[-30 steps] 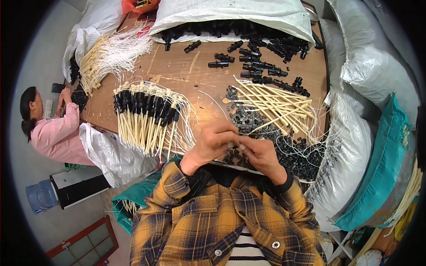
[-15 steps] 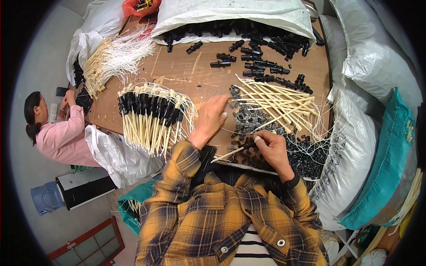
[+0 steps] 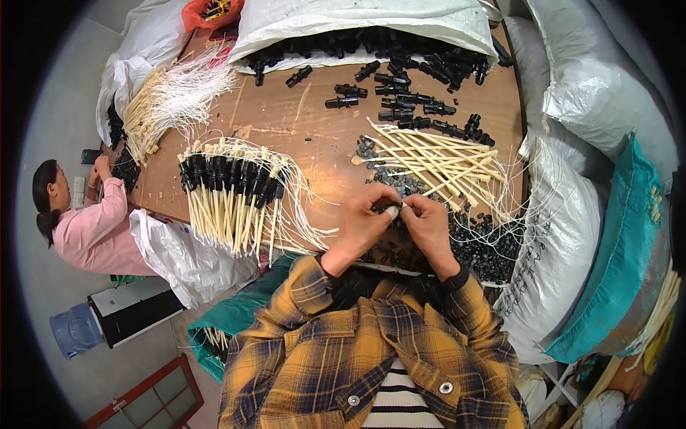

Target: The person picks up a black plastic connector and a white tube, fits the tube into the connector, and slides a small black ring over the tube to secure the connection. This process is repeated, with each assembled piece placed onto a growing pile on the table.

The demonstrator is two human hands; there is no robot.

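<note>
Head view. A small, dark, hard-looking plastic piece (image 3: 376, 208) is sitting between the person's fingertips, above the near edge of the brown wooden table (image 3: 271, 93); the fingers are hiding most of it, so its full shape is not readable. The left hand (image 3: 363, 223) is pinching it, with thumb and curled forefinger closed, and the right hand (image 3: 429, 227) is closing thumb and forefinger on its other side. Such a piece is probably feeling light and stiff, its smooth surface perhaps slipping under a loose pinch; opposed fingertips on its sides are likely giving the surest hold. Just beyond the hands, a heap of tiny black and grey plastic bits (image 3: 486, 250) is spreading beneath crossed cream-coloured slender rods with white strings (image 3: 439, 163). To the left, a row of cream rods fitted with black cylindrical sleeves (image 3: 229, 179) is lying fanned. Farther out, loose black ribbed plastic connectors (image 3: 396, 114) are lying before a white woven sack (image 3: 364, 25). At far left, a co-worker in a pink top (image 3: 100, 229) is sitting by the table.
</note>
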